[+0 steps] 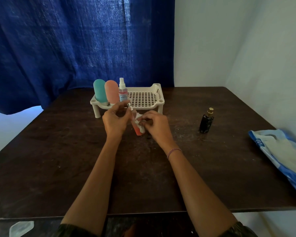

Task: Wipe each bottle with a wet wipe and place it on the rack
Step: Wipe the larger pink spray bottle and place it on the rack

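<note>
My left hand [114,119] grips the upper part of a small red-bottomed bottle [138,131] with a silver top, held tilted above the table. My right hand [155,123] pinches a white wet wipe [139,119] against the bottle's side. On the left end of the cream rack [144,97] stand a teal bottle [99,90], a pink bottle [111,91] and a clear spray bottle [122,90] with pink liquid. A black bottle [206,121] with a gold cap stands alone on the table to the right.
A blue and white wipe pack [284,151] lies at the table's right edge. The dark table [58,159] reaches a blue curtain [67,40] behind and a white wall on the right. The rack's right half holds nothing.
</note>
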Demonstrator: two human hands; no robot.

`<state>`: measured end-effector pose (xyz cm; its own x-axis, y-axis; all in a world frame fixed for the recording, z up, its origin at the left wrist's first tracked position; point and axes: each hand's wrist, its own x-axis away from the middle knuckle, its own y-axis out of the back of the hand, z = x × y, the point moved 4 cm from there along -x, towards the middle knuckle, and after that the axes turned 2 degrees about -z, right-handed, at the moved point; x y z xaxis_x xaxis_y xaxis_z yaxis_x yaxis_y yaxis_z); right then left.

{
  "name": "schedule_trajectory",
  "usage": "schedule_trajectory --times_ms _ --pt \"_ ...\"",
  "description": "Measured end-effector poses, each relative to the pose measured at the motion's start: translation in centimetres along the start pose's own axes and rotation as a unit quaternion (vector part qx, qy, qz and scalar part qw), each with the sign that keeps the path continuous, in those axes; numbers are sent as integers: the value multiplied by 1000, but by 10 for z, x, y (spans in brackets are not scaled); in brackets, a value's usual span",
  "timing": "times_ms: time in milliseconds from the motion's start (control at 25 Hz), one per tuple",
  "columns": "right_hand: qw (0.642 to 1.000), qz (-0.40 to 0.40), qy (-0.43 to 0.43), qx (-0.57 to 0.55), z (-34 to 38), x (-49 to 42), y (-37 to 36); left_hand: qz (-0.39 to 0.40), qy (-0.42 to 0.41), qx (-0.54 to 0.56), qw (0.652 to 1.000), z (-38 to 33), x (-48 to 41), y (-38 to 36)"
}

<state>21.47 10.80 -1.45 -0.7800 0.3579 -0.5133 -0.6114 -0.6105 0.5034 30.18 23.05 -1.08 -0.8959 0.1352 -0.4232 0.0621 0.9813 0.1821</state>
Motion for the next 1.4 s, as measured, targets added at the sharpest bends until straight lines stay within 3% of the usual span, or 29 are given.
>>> schedule_trajectory --times_ms 200,560,680,960,1040,1160,1400 --pt "991 -104 86 3 12 4 4 44 -64 34 996 -5 5 -8" --pt "991 -115 72 -1 4 2 3 51 -74 53 995 -1 1 -10" --pt "993 -71 87 -19 7 3 0 56 -66 45 995 0 0 -11" --pt "988 152 14 37 -4 3 -8 34 -4 62 997 1 2 -10" --pt "985 165 18 52 -5 4 -9 25 -4 70 997 1 3 -9" --pt "990 125 47 50 0 3 -9 26 4 91 995 5 1 -8" --pt "990 -25 129 49 14 4 -7 35 -29 106 993 6 1 -9"
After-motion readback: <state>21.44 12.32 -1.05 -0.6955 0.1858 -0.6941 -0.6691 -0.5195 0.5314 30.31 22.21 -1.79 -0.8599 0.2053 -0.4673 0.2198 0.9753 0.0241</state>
